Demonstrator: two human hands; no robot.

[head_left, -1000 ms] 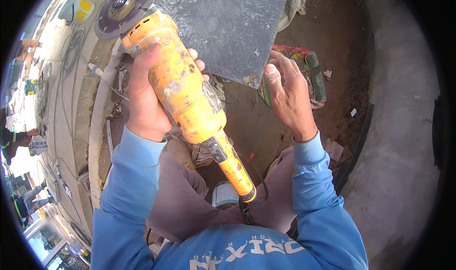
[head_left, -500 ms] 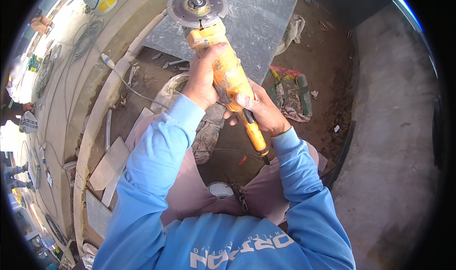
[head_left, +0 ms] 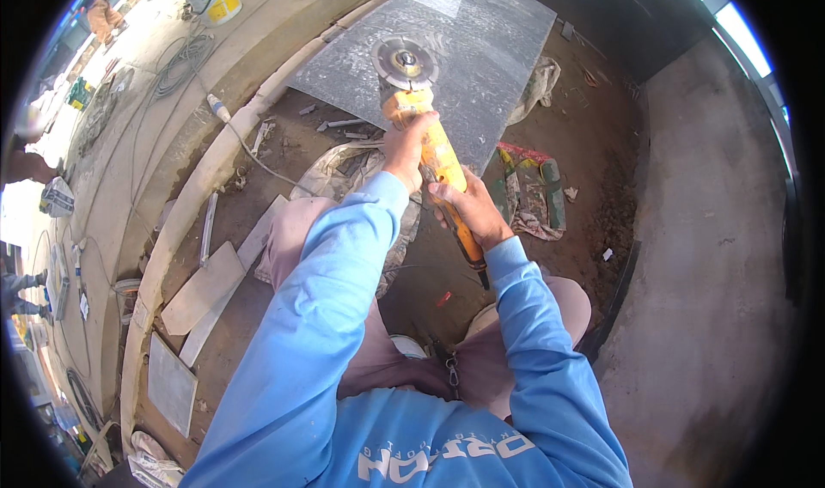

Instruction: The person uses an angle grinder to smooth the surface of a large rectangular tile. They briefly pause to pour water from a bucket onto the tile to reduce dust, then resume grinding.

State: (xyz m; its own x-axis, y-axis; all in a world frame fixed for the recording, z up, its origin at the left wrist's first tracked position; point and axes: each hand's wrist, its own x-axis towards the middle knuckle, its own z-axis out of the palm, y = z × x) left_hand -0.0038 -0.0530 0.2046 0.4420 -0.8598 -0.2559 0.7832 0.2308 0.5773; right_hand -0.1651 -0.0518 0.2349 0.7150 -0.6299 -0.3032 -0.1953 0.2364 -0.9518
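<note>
The left hand (head_left: 404, 153), nearer the round metal disc (head_left: 406, 62), and the right hand (head_left: 474, 210), farther back, grip the long yellow angle grinder (head_left: 441, 155), its axis slanting forward-left over the flat dark-grey slab (head_left: 491, 51).

Beyond the grinder (head_left: 442, 157), the hands (head_left: 474, 206) could pass over the far part of the grey slab (head_left: 490, 41). On the right, a strip of floor (head_left: 599, 136) gives passage, narrowed by the crumpled bag (head_left: 548, 198) and the wall (head_left: 713, 256). On the left, loose boards (head_left: 203, 292), the curb (head_left: 159, 260) and a plug (head_left: 218, 107) obstruct; near, knees (head_left: 563, 308) do.
</note>
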